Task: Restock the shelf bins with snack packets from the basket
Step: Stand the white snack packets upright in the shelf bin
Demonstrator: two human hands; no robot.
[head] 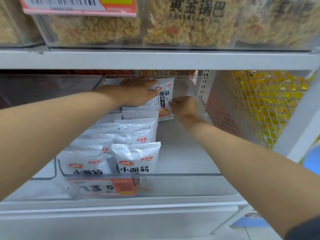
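On the white shelf [121, 204], a clear bin [190, 183] holds rows of white snack packets [136, 134] along its left side. The left hand [138, 92] lies flat on the back packets, fingers straight. The right hand [184, 106] pinches the edge of one upright packet [165, 97] at the bin's back, just beside the left hand.

1. upright packet [165, 101]: left part hidden behind left hand [136, 92] at its 9 o'clock.
2. price label [102, 187], 6 o'clock: blurred, small print unreadable.
3. upper bins [188, 26], 12 o'clock: cut by top edge.
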